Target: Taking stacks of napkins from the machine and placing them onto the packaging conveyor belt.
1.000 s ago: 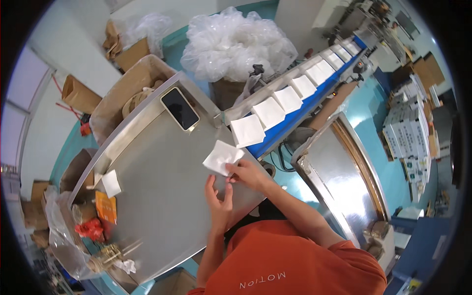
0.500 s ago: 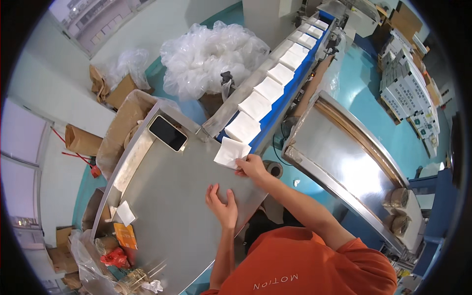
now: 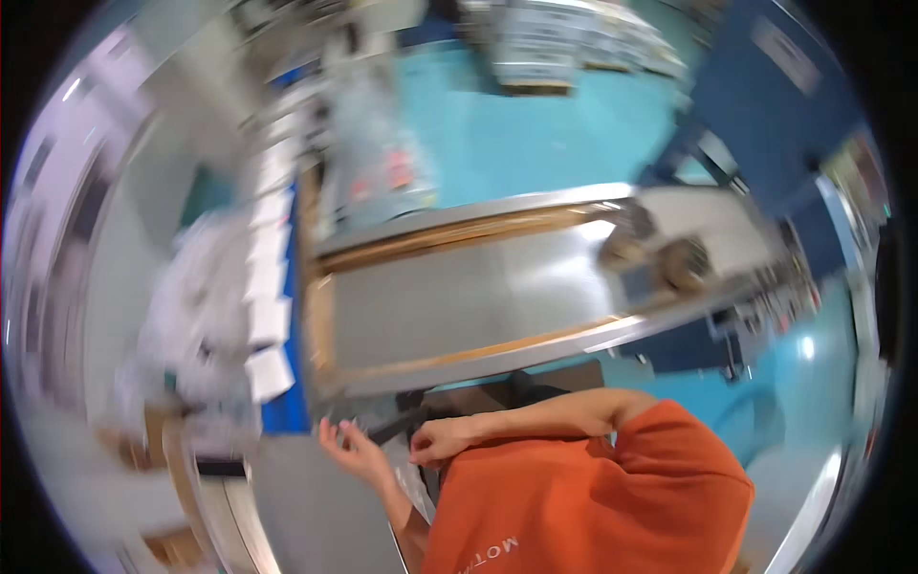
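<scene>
My left hand (image 3: 356, 453) is over the grey metal table (image 3: 306, 497), just past the near end of the belt. Its fingers are apart and I see nothing held in it. My right hand (image 3: 440, 440) is a little to the right, near my orange shirt, with its fingers curled closed; whether anything is in them is hidden. A row of white square packets (image 3: 270, 373) lies on the blue conveyor belt (image 3: 284, 414), the closest one slightly tilted. The picture is smeared by motion.
A metal-topped bench (image 3: 459, 306) with a brown rim stands ahead, with brown rolls (image 3: 683, 263) at its right end. A heap of clear plastic (image 3: 186, 297) sits left of the belt. Stacked white boxes (image 3: 535, 43) and a blue machine (image 3: 775, 86) are farther off.
The view has swung right. My right hand has left the belt's end and drawn in near my body; the white packet it held no longer shows. My left hand is still open.
</scene>
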Demonstrator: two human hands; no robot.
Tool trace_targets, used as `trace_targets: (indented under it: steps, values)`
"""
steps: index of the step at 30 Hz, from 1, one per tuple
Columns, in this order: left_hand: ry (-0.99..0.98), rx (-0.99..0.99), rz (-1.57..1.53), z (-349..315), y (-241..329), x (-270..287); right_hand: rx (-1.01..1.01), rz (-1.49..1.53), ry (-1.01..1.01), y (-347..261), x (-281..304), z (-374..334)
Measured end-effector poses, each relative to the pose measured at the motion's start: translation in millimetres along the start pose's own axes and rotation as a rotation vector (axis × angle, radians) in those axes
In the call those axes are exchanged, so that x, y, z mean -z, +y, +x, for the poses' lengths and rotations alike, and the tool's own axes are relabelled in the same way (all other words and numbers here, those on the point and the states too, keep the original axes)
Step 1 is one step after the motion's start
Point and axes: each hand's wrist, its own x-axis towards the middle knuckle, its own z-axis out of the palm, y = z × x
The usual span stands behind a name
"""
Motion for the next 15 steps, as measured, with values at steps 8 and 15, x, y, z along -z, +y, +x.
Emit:
trace_targets:
  steps: [8, 15]
  values:
    - [-0.687, -0.457, 0.013, -83.1, 151.9, -156.0, -0.067, 0.376, 0.602, 32.6, 76.0, -285.9]
    - [-1.284, -1.113, -0.185, -199.1, 240.1, -277.5, -0.572, -0.725, 2.296, 114.8, 103.5, -436.4]
